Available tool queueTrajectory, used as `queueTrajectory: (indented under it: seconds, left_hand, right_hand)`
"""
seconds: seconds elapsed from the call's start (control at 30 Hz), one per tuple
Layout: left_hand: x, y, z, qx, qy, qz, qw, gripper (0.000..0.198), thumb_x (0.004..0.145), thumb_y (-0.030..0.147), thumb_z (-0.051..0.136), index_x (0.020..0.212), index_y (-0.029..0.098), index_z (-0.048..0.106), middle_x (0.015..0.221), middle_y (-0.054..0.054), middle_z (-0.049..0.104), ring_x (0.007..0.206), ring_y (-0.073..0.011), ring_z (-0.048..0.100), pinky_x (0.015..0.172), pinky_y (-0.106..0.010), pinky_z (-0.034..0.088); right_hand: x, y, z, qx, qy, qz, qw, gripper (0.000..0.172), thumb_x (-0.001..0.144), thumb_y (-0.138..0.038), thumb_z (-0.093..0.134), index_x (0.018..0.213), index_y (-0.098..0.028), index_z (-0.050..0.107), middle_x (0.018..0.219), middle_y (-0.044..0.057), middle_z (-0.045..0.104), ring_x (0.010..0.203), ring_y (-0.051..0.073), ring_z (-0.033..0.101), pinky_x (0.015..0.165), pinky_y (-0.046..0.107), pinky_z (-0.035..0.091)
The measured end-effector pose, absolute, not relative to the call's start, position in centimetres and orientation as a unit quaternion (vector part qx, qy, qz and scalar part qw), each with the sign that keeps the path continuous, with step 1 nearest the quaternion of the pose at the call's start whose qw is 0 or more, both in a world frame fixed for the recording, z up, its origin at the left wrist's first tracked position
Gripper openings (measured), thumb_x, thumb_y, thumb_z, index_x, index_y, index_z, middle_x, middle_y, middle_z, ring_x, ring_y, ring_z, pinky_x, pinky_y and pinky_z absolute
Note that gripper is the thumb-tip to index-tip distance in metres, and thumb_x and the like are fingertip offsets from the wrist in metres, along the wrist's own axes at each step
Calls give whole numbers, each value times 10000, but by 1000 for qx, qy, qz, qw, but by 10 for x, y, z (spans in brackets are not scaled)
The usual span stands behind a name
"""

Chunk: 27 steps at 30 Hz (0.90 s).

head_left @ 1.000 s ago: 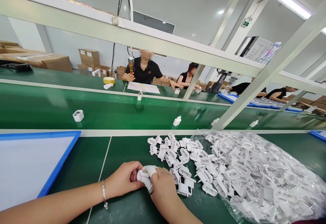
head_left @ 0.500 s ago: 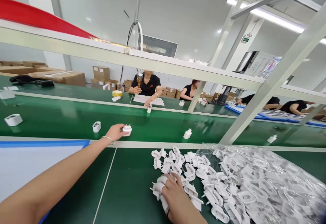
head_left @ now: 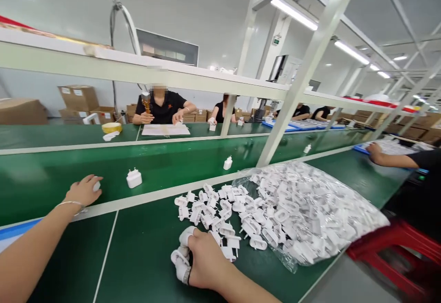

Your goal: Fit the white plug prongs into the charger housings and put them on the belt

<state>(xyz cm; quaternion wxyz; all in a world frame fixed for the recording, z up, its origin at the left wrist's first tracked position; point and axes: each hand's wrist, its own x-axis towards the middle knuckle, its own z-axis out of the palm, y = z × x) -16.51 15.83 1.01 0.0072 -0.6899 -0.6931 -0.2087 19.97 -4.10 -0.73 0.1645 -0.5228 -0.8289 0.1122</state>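
My left hand [head_left: 84, 190] is over the near side of the green belt, fingers curved around a small white charger housing [head_left: 97, 186], mostly hidden. To its right on the belt, apart from the hand, stands a white plug charger [head_left: 134, 178] with its two pins up. My right hand [head_left: 198, 255], white covers on some fingers, is closed over the green table. It grips a white oval plug cover [head_left: 180, 259]. Just beyond it lies a loose spread of white plug covers [head_left: 206, 206], joining a heap in a clear plastic bag [head_left: 310, 211].
Another white charger [head_left: 228, 163] sits further along the belt [head_left: 186, 160]. A slanted metal post [head_left: 292, 78] and a shelf beam [head_left: 206, 80] cross in front. Co-workers sit opposite; another person's arm [head_left: 392, 158] is at the right, near a red stool [head_left: 396, 252].
My left hand has let go of the plug charger and moved left to the housing. My right hand has drawn back from the loose covers. The view has turned right.
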Motion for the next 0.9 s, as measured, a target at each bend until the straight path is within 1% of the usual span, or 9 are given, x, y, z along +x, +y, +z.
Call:
queueTrajectory:
  seconds: [0.1,0.27,0.37,0.47,0.57,0.67,0.73,0.8,0.9]
  left_hand:
    - [-174,160,12,-711,-680,-177,-21,591,695,667,223,837,208,567,921,-88,634,1026,-316,600,871,-426,497]
    - [-145,139,38,-738,-657,-143,-62,641,598,713,411,917,202,633,841,-119,613,909,-341,603,741,-377,513]
    - [-98,88,51,-783,-596,-140,-107,561,665,715,472,911,241,645,929,-72,617,758,-257,609,720,-329,497]
    - [-48,24,49,-842,-505,-80,-169,409,757,590,521,950,254,653,982,-40,616,721,-200,618,662,-275,485]
    - [-20,-16,35,-859,-496,-29,-122,262,787,453,540,919,268,670,962,-19,622,677,-188,638,610,-268,474]
    - [-18,-19,17,-871,-481,-66,-71,316,744,479,650,987,280,684,1065,-38,641,842,-249,671,733,-311,530]
    - [-24,-12,8,-878,-452,-149,-57,454,740,557,672,1118,306,652,1180,-46,626,999,-280,645,828,-328,543]
    - [-29,-8,2,-877,-411,-244,-52,526,804,610,592,1245,323,579,1246,-45,604,1050,-262,632,859,-304,549]
    - [-25,-9,2,-881,-347,-313,-72,433,910,540,476,1278,324,550,1216,-38,629,1012,-208,654,865,-241,545]
  right_hand:
    - [197,-39,-7,-527,-793,185,243,216,699,-326,702,686,-205,523,695,-2,576,616,158,541,578,249,394]
    - [201,-34,-4,-492,-694,382,362,364,675,-437,785,644,-194,515,698,-15,613,606,130,538,564,221,403]
    - [201,-33,1,-480,-642,443,401,393,642,-466,808,655,-193,527,720,-11,617,636,137,558,570,221,417]
    - [198,-31,4,-468,-607,466,442,376,678,-466,776,689,-202,509,698,-9,601,655,152,563,605,242,448]
    - [198,-29,4,-446,-607,442,487,249,770,-388,672,759,-208,501,742,1,604,669,154,562,648,263,472]
    - [202,-28,1,-449,-663,342,492,61,792,-234,562,845,-206,551,840,26,598,765,169,573,726,290,490]
    - [204,-29,-1,-438,-706,285,477,139,783,-156,511,896,-209,571,882,40,589,831,182,579,786,317,497]
    - [203,-32,-1,-407,-744,251,466,224,784,-99,475,950,-213,573,950,55,594,920,193,583,849,338,497]
    - [200,-39,2,-349,-784,234,457,327,799,-47,440,1049,-223,557,1095,70,588,1058,188,565,926,334,483]
